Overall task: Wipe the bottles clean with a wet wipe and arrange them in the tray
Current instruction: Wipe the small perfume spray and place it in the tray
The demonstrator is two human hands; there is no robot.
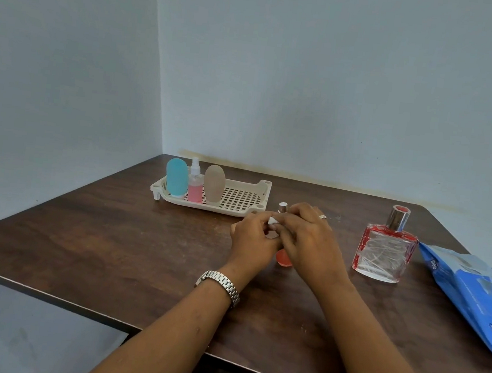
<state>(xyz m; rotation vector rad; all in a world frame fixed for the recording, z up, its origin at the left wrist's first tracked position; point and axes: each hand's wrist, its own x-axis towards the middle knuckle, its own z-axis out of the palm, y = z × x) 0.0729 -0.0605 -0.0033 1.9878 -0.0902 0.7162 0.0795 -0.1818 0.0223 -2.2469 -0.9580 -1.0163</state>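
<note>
Both hands meet over the middle of the dark wooden table. My right hand (309, 238) grips a small bottle (283, 258) with a red base and a silver cap; most of it is hidden behind my fingers. My left hand (253, 238) pinches a white wet wipe (273, 221) against that bottle. Behind them lies a cream perforated tray (243, 199), which holds a blue bottle (176, 177), a pink spray bottle (195, 185) and a beige bottle (214, 184) standing upright at its left end. A square glass perfume bottle (385, 249) with red edges stands to the right.
A blue wet-wipe pack (470, 289) lies at the table's right edge. The table stands in a corner, with walls behind and to the left. The table's front-left edge (45, 296) runs diagonally with the floor below it.
</note>
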